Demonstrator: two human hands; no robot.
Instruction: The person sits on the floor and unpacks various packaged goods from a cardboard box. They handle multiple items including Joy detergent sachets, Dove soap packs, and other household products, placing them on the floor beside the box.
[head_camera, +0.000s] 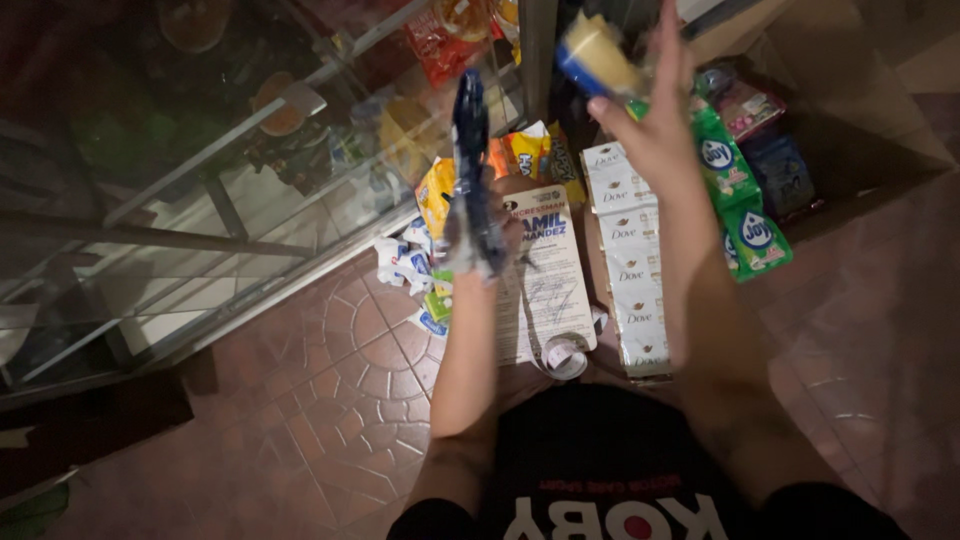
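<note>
1. The right hand (655, 120) is raised with fingers spread upward, the thumb pinching a small cylindrical packet with a blue band and pale yellow body (597, 55) at its lower end; the packet sits tilted above and to the inside of that hand.
2. The left hand (478, 235) is closed round the lower part of a long, dark blue glossy strip of sachets (470, 140), which stands upright above the fist; motion blur hides the finger positions.
3. The packet looks light and somewhat soft, so a grip across its middle would likely hold it steadier than the end pinch; the strip seems thin, floppy and slick, best held near one end.
4. Beneath the hands lies a printed white paper sheet (548, 280) with a roll of clear tape (564, 356) at its near edge; just right of it runs a row of white soap boxes (630, 260), then green sachets (745, 220) beyond the right forearm.
5. The floor is reddish-brown patterned tile (330, 400); left of the left hand stands a glass display cabinet with metal framing (200, 200); the room is dim.
</note>
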